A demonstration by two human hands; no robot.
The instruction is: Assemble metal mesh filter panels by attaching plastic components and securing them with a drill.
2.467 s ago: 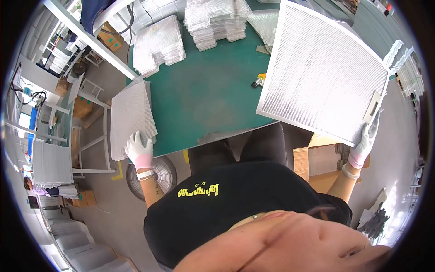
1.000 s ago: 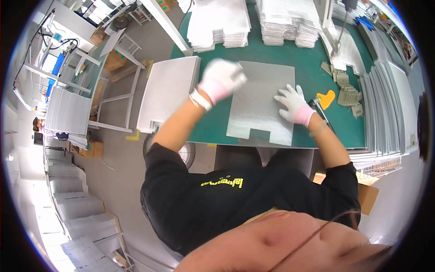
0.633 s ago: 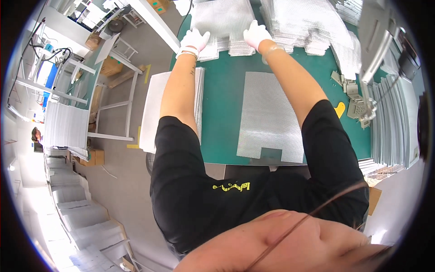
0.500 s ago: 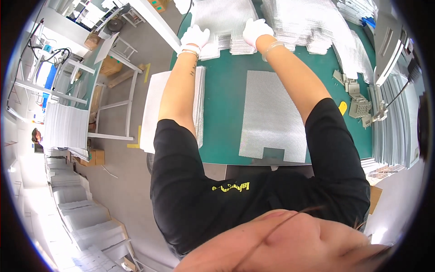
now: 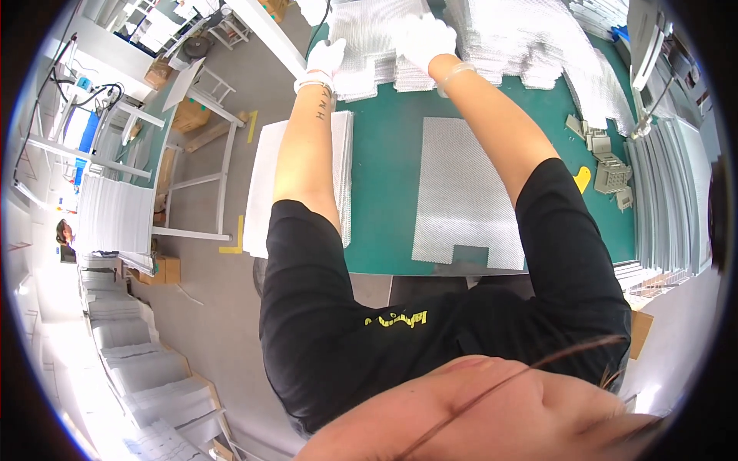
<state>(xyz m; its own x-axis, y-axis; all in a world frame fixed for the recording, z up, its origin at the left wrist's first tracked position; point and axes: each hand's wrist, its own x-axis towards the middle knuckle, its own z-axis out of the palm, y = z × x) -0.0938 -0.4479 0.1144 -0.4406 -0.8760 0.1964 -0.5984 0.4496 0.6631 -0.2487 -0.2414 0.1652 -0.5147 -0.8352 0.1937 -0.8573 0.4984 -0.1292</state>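
Note:
Both my hands wear white gloves and are at a pile of silvery mesh sheets [image 5: 361, 38] at the far side of the green table. My left hand [image 5: 326, 58] is against the pile's left edge, thumb apart from the fingers, gripping nothing that I can see. My right hand [image 5: 427, 42] lies over the pile's right part with fingers stretched out; glare blurs its fingertips. Nearer me, one flat mesh sheet [image 5: 461, 192] with a notch in its near edge lies below my right forearm. A stack of white sheets [image 5: 265, 184] lies beside my left forearm.
More mesh piles [image 5: 511, 38] cover the table's far right. Beige metal fixtures [image 5: 610, 173] and a yellow piece [image 5: 582, 178] lie at the right, beside upright panels [image 5: 673, 200]. A white post [image 5: 269, 38] rises at the far left. Another table [image 5: 157, 138] stands left, across the floor.
My right hand has moved left from the pile's right edge onto its top, fingers now stretched. My left hand has shifted slightly left and turned against the edge.

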